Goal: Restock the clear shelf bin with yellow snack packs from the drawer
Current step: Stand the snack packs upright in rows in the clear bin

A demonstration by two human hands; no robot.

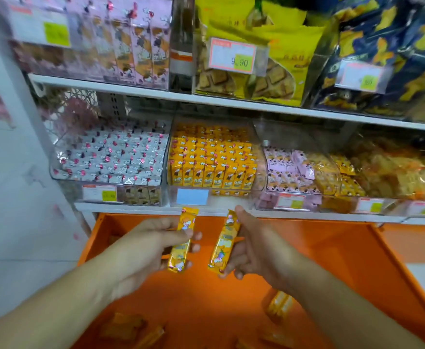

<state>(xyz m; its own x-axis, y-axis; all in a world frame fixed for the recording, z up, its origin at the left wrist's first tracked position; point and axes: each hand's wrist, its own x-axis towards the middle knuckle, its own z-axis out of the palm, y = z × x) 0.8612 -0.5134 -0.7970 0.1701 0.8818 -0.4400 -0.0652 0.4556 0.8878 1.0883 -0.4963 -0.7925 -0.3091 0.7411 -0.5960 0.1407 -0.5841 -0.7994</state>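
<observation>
My left hand (153, 244) grips one yellow snack pack (182, 239) upright, just below the shelf edge. My right hand (253, 245) holds a second yellow snack pack (224, 244), tilted slightly, beside the first. Both hands hover over the open orange drawer (345, 248), where more yellow packs (278, 306) lie on the bottom. Straight above the hands stands the clear shelf bin (259, 162), filled with rows of upright yellow packs (211, 159).
A clear bin of silver-pink packs (110, 157) stands left of the yellow one. Bins of pink and orange snacks (307, 172) stand to its right. The upper shelf (156, 93) carries larger bags with price tags. A white wall lies at left.
</observation>
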